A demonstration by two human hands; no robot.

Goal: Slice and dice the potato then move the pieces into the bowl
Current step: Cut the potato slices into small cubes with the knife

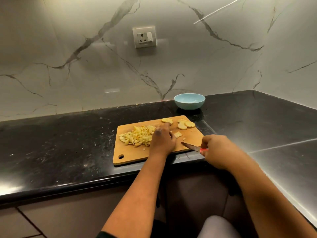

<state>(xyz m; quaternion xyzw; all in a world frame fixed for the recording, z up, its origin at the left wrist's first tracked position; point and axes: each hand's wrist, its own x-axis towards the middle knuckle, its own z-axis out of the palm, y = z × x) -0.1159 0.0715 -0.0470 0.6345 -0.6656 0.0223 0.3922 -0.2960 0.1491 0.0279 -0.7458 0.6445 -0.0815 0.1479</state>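
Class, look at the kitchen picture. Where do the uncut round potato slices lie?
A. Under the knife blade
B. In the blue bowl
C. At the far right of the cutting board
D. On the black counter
C: the round slices lie at the far right of the cutting board, and the blue bowl holds none.

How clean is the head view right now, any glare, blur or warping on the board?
Head view: warm, dim light; the board, dice and slices read sharp. Glare streaks the counter at right and front left. Wide-angle warp bends the counter edge. The left hand is slightly soft; the knife is clear.
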